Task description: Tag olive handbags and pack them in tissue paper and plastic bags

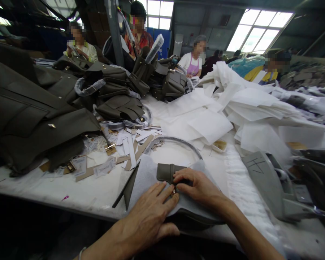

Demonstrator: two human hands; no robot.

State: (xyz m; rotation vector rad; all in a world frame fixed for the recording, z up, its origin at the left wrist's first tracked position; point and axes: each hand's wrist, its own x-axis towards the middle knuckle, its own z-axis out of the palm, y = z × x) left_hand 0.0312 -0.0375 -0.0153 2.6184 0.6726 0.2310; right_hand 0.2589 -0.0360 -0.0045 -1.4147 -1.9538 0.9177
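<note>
An olive-grey handbag (pixel 166 172) lies flat at the table's near edge, mostly covered by a pale grey fabric sheet (pixel 147 177). Its arched handle (pixel 178 141) curves over the table beyond it. My left hand (pixel 151 213) lies on the fabric with fingers stretched out, pressing it down. My right hand (pixel 196 186) is curled at the bag's strap flap, fingertips pinched at a small metal clasp (pixel 174 191) between the two hands.
Dark bags (pixel 35 119) pile up at the left and more bags (pixel 168 81) stand at the back. Paper strips and tags (pixel 130 142) litter the middle. White fabric sheets (pixel 233 104) heap at the right. Grey bag parts (pixel 271 184) lie at the right. Several people sit beyond.
</note>
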